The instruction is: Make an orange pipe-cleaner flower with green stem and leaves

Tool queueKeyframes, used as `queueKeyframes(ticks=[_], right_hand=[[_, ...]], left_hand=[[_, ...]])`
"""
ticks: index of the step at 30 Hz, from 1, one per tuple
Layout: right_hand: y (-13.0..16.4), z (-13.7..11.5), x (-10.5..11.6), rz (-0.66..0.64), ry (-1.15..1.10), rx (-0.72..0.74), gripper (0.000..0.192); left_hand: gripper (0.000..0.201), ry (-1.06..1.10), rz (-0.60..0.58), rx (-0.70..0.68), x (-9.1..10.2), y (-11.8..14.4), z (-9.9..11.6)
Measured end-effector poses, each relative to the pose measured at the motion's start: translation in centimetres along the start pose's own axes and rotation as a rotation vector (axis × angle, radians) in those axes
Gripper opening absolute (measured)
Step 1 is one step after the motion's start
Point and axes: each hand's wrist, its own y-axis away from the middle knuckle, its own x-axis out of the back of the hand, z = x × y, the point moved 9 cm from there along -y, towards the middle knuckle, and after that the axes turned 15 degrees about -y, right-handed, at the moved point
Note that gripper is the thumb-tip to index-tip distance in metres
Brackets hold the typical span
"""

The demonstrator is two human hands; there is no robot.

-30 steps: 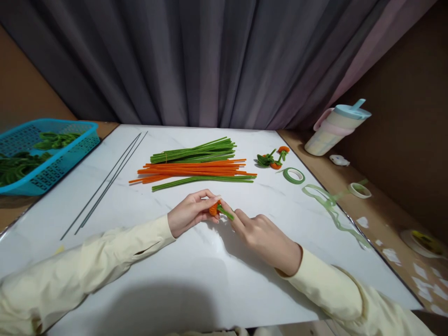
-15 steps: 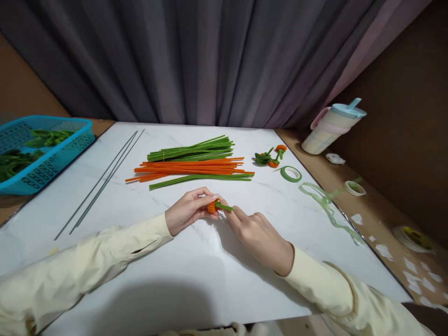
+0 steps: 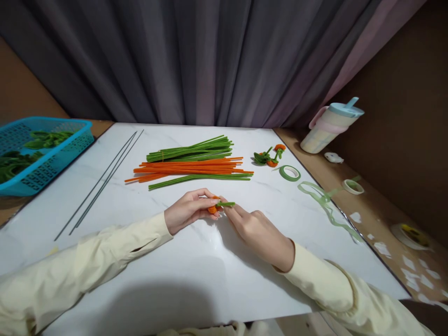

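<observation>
Between the thumb and fingers of my left hand (image 3: 191,210) is a small orange pipe-cleaner pumpkin (image 3: 212,209). Its green stem (image 3: 227,204) sticks out to the right, across the fingers of my right hand (image 3: 259,235). My right hand is closed, with its fingertips against the pumpkin's right side; they are partly hidden, so their exact grip is unclear. Just beyond my hands lie a few loose green pipe cleaners (image 3: 199,178), a bundle of orange pipe cleaners (image 3: 189,167) and a tied bundle of green pipe cleaners (image 3: 191,150).
Finished orange and green pieces (image 3: 269,157) lie at the back right, near a green tape roll (image 3: 290,173) and a loose tape strip (image 3: 325,200). Thin wires (image 3: 101,182) and a blue basket (image 3: 45,170) are leftward. A tumbler (image 3: 329,128) stands at the right.
The stem now lies more level and the pumpkin has turned slightly in my fingers. My right fingertips have shifted a little toward it.
</observation>
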Motion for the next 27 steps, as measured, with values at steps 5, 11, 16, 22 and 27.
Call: queueKeyframes(ticks=[5, 11, 16, 22, 27], right_hand=[[0.0, 0.0, -0.3, 0.006, -0.079, -0.02, 0.028], [-0.2, 1.4, 0.6, 0.14, -0.509, -0.047, 0.024], [-0.5, 2.0, 1.3, 0.118, -0.696, -0.106, 0.026], [0.3, 3.7, -0.2, -0.035, -1.012, -0.472, 0.041], [1.3, 3.4, -1.5, -0.172, -1.348, -0.695, 0.048]], left_hand=[[0.018, 0.002, -0.007, -0.004, -0.1, 0.0, 0.1], [0.015, 0.0, 0.0, -0.016, -0.1, 0.0, 0.1], [0.015, 0.003, -0.028, -0.014, -0.3, 0.0, 0.1], [0.015, -0.029, -0.033, 0.005, -0.1, 0.0, -0.3], [0.019, -0.096, -0.029, -0.039, -0.4, 0.2, 0.1]])
